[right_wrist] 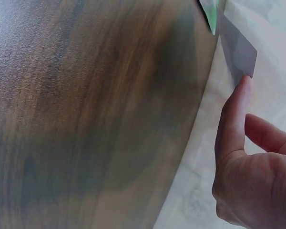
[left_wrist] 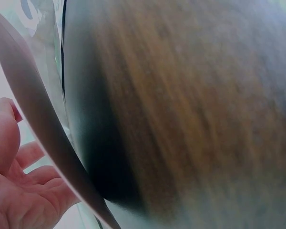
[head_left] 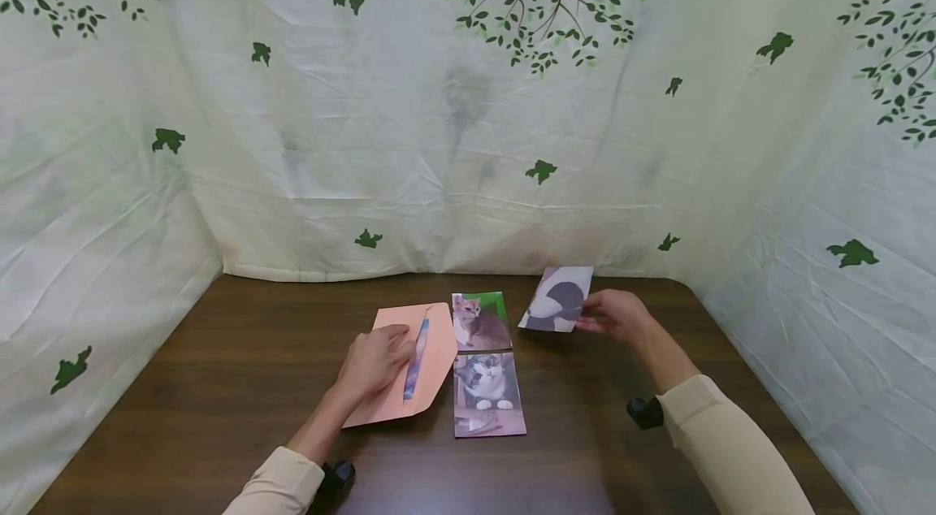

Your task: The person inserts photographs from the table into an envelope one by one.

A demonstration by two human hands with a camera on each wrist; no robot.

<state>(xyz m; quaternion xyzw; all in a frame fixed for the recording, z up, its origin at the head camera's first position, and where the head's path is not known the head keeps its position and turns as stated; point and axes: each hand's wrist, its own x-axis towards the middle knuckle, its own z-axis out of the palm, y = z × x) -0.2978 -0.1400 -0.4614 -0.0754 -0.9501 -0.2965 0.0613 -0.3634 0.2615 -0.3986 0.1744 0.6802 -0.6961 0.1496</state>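
Observation:
On the left, a peach envelope (head_left: 442, 365) lies slanted, with a blue-and-purple strip (head_left: 417, 361) showing through its long opening. My left hand (head_left: 376, 361) rests on the envelope, fingers over its upper face. The left wrist view shows the envelope nearly edge-on, beside the thumb and bent fingers (left_wrist: 31, 155). At the back right, my right hand (head_left: 617, 313) holds a photo card (head_left: 557, 300) by its right edge, the card tilted. Grey and white shapes fill its face. In the right wrist view a fingertip (right_wrist: 246, 83) meets the card's corner (right_wrist: 240, 50).
Two cat photos lie in a column between the hands: one with a green background (head_left: 478, 324) farther back, a grey-and-white cat (head_left: 488, 397) nearer. The brown wooden table (head_left: 570, 450) ends at a leaf-printed white curtain (head_left: 439, 198) behind and on both sides.

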